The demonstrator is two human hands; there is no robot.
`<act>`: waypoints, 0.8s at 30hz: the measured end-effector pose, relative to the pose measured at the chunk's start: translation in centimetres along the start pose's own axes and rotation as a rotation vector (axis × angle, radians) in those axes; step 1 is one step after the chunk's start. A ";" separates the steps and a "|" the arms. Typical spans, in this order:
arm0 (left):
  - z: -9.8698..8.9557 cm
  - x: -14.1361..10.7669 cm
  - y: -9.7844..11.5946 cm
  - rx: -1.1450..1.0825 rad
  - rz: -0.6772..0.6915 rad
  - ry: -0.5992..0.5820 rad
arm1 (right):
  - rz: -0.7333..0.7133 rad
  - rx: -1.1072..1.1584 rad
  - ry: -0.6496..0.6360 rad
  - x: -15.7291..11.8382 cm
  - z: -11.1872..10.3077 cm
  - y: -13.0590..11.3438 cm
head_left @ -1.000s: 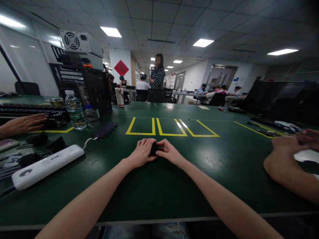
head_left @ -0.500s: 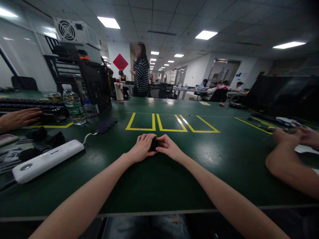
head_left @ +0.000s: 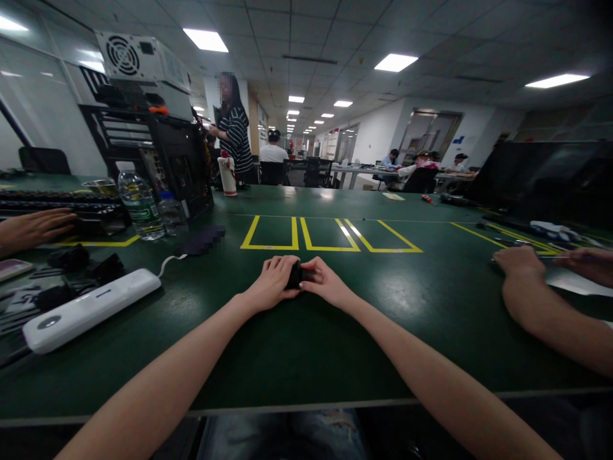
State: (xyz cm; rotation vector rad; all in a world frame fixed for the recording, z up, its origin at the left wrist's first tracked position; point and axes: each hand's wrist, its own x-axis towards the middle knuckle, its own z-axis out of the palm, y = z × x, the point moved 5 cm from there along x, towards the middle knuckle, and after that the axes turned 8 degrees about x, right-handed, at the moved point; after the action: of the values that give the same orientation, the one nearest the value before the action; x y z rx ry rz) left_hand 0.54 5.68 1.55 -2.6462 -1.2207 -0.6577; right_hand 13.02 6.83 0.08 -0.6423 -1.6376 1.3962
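My left hand [head_left: 274, 282] is closed around a small black object [head_left: 295, 276] on the green table. From the other side, the bent fingers of my right hand [head_left: 326, 281] pinch its right edge. Both hands rest low, close to the tabletop, with their fingertips nearly meeting. Most of the black object is covered by my fingers, so its kind cannot be made out. Just beyond my hands, yellow tape outlines [head_left: 330, 249] mark the table.
At left are a long white device [head_left: 96, 310] with a cable, a water bottle [head_left: 138, 203], a computer case [head_left: 184, 163] and a co-worker's hand [head_left: 41, 227]. Another person's hand [head_left: 521, 260] works at right. A paper cup [head_left: 228, 177] stands at the back.
My hands and the black object stay almost in place. The standing person in stripes has moved left, uncovering a seated person behind. The co-worker's hands at right have shifted.
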 end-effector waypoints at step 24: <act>0.8 0.2 -1.7 -0.122 -0.146 -0.072 | 0.036 -0.408 0.085 -0.1 -1.5 0.8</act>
State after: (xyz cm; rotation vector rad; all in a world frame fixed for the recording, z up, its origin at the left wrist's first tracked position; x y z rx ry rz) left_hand -0.38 7.21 0.80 -2.7204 -1.4500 -0.6852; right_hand 14.23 7.77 -0.75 -0.9547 -1.8652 1.0472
